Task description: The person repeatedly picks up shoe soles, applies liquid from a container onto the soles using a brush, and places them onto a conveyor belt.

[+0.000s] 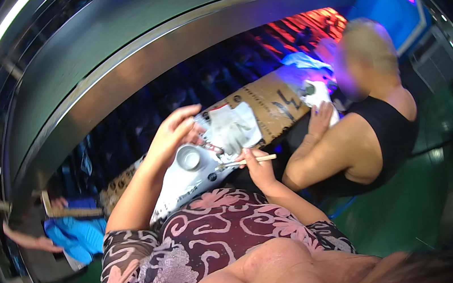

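My right hand (257, 167) is closed round a thin brush (266, 158) with a pale handle; its tip points left. My left hand (178, 129) is raised over the work surface, with its fingers bent and partly blurred. A small dark piece (213, 148) shows at its fingertips, too small to name. Just below that hand a round whitish cup (188, 157) stands on white plastic sheeting (177, 183). Beyond the brush tip lies a pale glove-like cloth (234, 128), close to both hands.
Brown printed cardboard (273, 104) runs along the bench. A metal-edged conveyor (129, 54) curves across behind it. At right a co-worker (373, 128) in a black top handles a white item (319, 98). Blue cloth (76, 237) and another person's arm (31, 241) are at left.
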Tool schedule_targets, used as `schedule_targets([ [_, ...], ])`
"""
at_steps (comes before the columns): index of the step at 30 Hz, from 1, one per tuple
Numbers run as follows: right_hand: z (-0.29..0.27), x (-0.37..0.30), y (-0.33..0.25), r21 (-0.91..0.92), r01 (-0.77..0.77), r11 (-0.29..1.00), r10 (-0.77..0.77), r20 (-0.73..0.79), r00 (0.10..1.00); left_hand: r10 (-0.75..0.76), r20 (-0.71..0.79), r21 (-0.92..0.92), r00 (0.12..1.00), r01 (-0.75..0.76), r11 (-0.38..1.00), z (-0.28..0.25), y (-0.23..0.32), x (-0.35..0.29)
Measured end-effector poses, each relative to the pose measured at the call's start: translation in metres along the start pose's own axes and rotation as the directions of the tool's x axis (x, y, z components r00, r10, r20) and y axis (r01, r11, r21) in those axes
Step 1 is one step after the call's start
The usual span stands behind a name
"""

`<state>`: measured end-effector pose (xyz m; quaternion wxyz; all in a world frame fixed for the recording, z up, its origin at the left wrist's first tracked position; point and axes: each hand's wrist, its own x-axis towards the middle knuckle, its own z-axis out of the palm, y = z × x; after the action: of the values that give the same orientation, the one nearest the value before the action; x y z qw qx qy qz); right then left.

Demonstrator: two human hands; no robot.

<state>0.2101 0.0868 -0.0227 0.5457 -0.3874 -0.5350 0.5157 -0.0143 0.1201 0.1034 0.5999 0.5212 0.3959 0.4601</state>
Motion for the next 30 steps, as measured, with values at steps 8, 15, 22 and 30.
schedule_targets([
  [8,0.010,0.002,-0.007,-0.062,-0.115,0.991,0.119,0.053,0.992,-0.600,-0.654,-0.490,0.460,0.347,0.800,-0.086,-0.124,-0.279],
  [15,0.038,0.027,-0.016,-0.038,-0.132,0.990,0.138,0.246,0.959,-0.554,-0.788,-0.467,-0.269,-0.324,0.823,-0.122,-0.190,-0.444],
  [22,0.128,0.026,-0.034,-0.182,0.299,0.937,-0.126,0.622,0.773,-0.017,-0.972,-0.005,-0.234,-0.050,0.999,-0.220,-0.129,-0.496],
  [30,0.292,0.002,-0.024,-0.254,0.628,0.736,0.039,0.942,0.335,-0.143,-0.990,-0.142,0.014,-0.269,0.953,-0.349,-0.133,-0.489],
])
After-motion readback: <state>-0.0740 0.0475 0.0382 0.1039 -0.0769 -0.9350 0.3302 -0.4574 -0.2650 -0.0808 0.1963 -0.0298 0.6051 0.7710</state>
